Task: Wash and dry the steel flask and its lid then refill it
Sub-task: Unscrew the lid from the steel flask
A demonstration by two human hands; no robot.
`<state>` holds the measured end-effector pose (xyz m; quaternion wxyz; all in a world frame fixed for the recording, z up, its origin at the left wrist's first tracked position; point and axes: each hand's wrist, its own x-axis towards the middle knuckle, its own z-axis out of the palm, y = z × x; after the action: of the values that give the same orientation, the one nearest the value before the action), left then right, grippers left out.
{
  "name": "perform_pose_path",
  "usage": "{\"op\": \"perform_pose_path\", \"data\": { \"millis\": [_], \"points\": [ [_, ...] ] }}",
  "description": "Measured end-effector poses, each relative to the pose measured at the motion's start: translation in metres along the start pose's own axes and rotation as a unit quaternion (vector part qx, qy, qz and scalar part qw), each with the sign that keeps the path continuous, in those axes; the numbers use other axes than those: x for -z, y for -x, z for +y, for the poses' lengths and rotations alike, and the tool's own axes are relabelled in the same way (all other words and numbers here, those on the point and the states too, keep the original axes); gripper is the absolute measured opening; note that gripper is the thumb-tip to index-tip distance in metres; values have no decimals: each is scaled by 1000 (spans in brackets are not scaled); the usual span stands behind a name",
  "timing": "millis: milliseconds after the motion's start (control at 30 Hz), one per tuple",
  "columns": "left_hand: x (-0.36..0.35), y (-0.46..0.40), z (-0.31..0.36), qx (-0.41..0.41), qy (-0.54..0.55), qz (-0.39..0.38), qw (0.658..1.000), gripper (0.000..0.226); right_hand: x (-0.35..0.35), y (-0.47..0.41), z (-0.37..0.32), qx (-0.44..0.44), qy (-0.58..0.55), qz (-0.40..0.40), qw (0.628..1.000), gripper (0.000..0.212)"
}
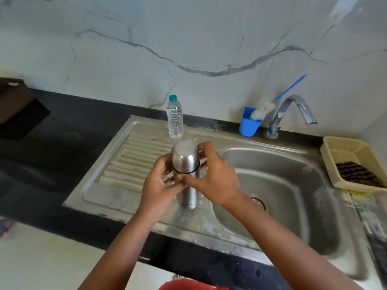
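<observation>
The tall brushed-steel flask point(187, 181) stands upright on the drainboard of the stainless sink point(117, 193), left of the basin, its domed steel lid point(185, 156) on. The left hand point(160, 183) grips the body just below the black seam; the right hand point(211, 174) curls around the lid. This looks like the opening step, unscrewing before washing; the next move likely calls for twisting the lid while steadying the body. Counted: one flask, one lid, one clear plastic water bottle point(175, 119) beyond, one blue cup point(249, 122) holding one bottle brush point(264, 109), one tap point(290, 114), one beige basket point(343, 149) far right.
</observation>
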<state>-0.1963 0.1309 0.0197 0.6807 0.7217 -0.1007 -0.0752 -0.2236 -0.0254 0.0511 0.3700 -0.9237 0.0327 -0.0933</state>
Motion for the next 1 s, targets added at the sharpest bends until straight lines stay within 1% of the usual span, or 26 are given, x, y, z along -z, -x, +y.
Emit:
{"op": "perform_pose_path", "data": {
  "millis": [133, 600, 667, 733, 867, 1000],
  "points": [
    [0, 23, -7, 8, -5, 8, 1000, 60, -4, 21, 0, 0, 4, -10, 1000, 69],
    [-11, 51, -33, 15, -24, 29, 999, 61, -13, 48, 15, 5, 27, -38, 999, 67],
    [-10, 51, -34, 15, -30, 17, 999, 62, -12, 49, 15, 7, 26, -42, 999, 67],
    [-6, 49, -35, 15, -60, -2, 998, 66, -13, 51, 16, 5, 23, -47, 999, 66],
    [0, 39, -32, 13, -115, -44, 992, 72, -16, 49, 15, -22, 5, -61, 998, 67],
    [8, 30, -35, 0, -131, -67, 989, 79, -16, 49, 11, -47, -15, -75, 996, 74]
  ]
}}
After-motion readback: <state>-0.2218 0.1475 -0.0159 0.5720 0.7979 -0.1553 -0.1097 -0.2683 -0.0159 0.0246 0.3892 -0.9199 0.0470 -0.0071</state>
